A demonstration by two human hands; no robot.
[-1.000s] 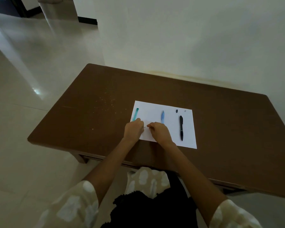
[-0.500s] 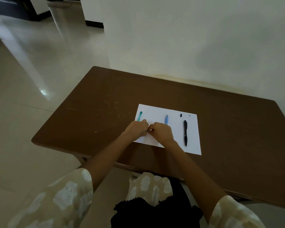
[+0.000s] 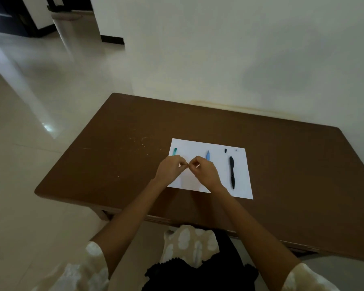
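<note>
Now | left hand (image 3: 170, 169) grip: pinching thin pale piece (image 3: 197, 166) | right hand (image 3: 206, 173) grip: same piece | above paper (image 3: 190, 148)

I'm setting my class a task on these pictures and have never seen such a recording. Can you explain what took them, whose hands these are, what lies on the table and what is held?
There is no machine here. A person wears one wide-angle camera on the head, and it looks down at their own two bare hands. On the brown table lies a white sheet. On the sheet lie a black pen, a blue pen part, a teal piece and a small black cap. The right hand pinches a thin pale piece. The curled fingertips of the left hand meet the right hand's, but whether they hold the piece too is too small to tell.
</note>
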